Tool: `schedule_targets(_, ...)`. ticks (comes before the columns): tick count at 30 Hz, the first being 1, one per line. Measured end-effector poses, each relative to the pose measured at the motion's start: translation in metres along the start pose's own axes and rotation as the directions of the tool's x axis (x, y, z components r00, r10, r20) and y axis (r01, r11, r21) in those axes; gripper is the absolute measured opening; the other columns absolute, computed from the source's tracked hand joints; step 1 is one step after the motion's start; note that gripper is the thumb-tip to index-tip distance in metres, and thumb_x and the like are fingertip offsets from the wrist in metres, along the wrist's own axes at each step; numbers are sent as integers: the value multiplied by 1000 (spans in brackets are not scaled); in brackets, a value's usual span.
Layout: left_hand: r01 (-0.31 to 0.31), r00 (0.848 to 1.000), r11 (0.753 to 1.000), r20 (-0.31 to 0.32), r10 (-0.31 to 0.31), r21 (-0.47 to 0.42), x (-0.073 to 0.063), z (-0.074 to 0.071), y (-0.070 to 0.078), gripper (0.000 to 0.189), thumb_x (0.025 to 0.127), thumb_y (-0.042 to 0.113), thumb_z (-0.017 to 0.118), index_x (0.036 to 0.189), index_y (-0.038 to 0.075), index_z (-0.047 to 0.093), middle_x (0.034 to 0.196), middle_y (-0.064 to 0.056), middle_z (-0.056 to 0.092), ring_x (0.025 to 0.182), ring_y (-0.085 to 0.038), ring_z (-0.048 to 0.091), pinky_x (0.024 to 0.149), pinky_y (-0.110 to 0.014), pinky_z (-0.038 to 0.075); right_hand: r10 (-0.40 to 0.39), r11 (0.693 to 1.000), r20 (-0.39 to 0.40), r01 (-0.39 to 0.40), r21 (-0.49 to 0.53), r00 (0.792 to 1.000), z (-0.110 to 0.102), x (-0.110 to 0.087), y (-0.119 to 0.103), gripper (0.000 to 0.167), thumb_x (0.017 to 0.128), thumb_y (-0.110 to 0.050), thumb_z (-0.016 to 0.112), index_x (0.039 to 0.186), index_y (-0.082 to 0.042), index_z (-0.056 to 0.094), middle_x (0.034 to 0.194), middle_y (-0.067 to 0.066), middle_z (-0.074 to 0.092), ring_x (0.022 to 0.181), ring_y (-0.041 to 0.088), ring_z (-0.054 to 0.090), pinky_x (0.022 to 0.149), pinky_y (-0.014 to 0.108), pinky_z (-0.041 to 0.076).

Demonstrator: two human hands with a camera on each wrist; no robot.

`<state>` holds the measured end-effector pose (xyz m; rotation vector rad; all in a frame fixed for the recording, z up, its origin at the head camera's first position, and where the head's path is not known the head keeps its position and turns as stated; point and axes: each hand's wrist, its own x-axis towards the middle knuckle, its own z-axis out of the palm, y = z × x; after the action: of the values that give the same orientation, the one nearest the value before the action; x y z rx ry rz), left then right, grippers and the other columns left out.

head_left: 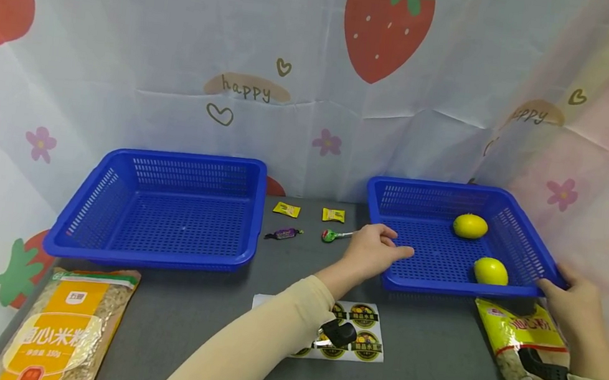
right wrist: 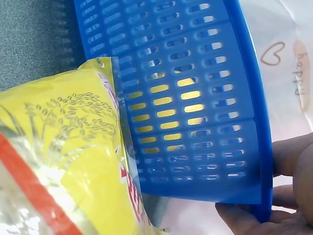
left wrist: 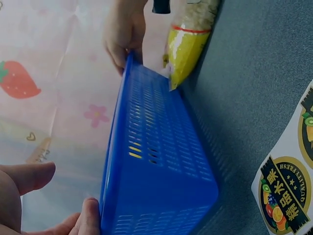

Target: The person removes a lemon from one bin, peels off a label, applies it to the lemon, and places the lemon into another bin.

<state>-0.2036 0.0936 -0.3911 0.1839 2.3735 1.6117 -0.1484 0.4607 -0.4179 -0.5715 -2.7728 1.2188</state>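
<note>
A blue plastic basket (head_left: pixel 429 284) stands at the right, holding two yellow lemon-like fruits, one (head_left: pixel 470 226) towards the back and one (head_left: pixel 491 271) near the front. My right hand (head_left: pixel 579 306) grips its front right corner, fingers and thumb on either side of the rim (right wrist: pixel 264 147). At the basket's left side is my left hand (head_left: pixel 373 248), thumb stretched out over the inside and fingers loosely bent. In the left wrist view its fingertips (left wrist: pixel 90 210) lie close to the rim; whether they touch it I cannot tell.
Another blue basket (head_left: pixel 150 259) stands left. Between the baskets lie two yellow-wrapped sweets (head_left: pixel 286 209) (head_left: pixel 333 215), a purple-wrapped candy (head_left: pixel 284 233) and a lollipop (head_left: pixel 330 235). Nearer are a sticker sheet (head_left: pixel 373 332), an orange bag (head_left: pixel 63 325) and a yellow bag (head_left: pixel 522 359).
</note>
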Motion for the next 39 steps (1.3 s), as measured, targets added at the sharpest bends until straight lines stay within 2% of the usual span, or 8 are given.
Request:
schedule_targets(4, 2, 1000, 1000, 3, -2, 1, 0, 1, 0, 41, 86, 35, 81, 117, 12, 68, 91, 5, 64, 79, -9, 59, 74, -32, 53, -10, 1000, -2, 10, -13, 1000, -1, -1, 0, 71, 103, -26, 52, 157, 2, 15, 143, 47, 38, 84, 0, 56, 60, 8, 50)
schedule_targets(10, -1, 1000, 1000, 3, 1, -3, -1, 2, 0, 40, 86, 34, 81, 117, 12, 68, 89, 6, 63, 78, -9, 58, 74, -32, 52, -1, 996, 1, 1, -87, 1000, -2, 1, -3, 71, 104, -29, 49, 157, 4, 15, 141, 47, 40, 111, 45, 57, 63, 21, 57)
schedule_targets(13, -2, 1000, 1000, 6, 2, -9, -1, 2, 0, 40, 86, 34, 82, 116, 12, 68, 89, 6, 63, 78, -9, 58, 74, -31, 52, 11, 995, 6, -10, -97, 1000, -3, 2, -4, 71, 104, -29, 49, 157, 4, 15, 141, 47, 39, 116, 49, 53, 82, 44, 59)
schedule_targets(16, 1, 1000, 999, 11, -1, -32, -1, 1, -1, 39, 86, 34, 82, 116, 12, 69, 92, 5, 64, 81, -10, 59, 76, -33, 54, 14, 994, 9, -13, -108, 1000, -4, 1, -6, 71, 105, -31, 49, 157, 4, 15, 142, 47, 39, 116, 49, 52, 82, 41, 60)
schedule_targets(25, -68, 994, 992, 74, 76, -103, -3, -12, -6, 41, 89, 32, 79, 123, 13, 67, 93, 4, 69, 82, -13, 67, 76, -31, 56, 23, 997, -82, -30, -77, 996, -6, -6, -23, 79, 104, -41, 48, 159, 2, 10, 158, 35, 23, 139, 60, 29, 107, 70, 32)
schedule_targets(31, -145, 973, 971, 149, 175, -192, -12, -52, -14, 47, 90, 26, 77, 132, 11, 62, 104, -2, 71, 95, -25, 71, 77, -30, 58, -7, 997, -193, -8, -77, 981, -4, -20, -48, 77, 103, -44, 49, 162, -10, 14, 164, 21, 23, 138, 57, 37, 101, 69, 40)
schedule_targets(35, -210, 957, 954, 153, 245, -214, -23, -100, -23, 46, 92, 20, 75, 134, 8, 61, 114, -10, 68, 101, -23, 70, 83, -36, 59, -61, 998, -183, 56, -37, 981, 0, -32, -67, 77, 102, -49, 50, 163, -19, 14, 165, 16, 23, 139, 53, 37, 104, 65, 38)
schedule_targets(39, -275, 952, 953, 99, 288, -125, -44, -154, -30, 45, 93, 24, 74, 134, 12, 61, 121, -9, 66, 108, -22, 67, 90, -42, 57, -155, 988, -161, 153, -23, 975, 4, -45, -87, 75, 101, -50, 53, 162, -24, 17, 163, 17, 30, 142, 47, 37, 112, 56, 34)
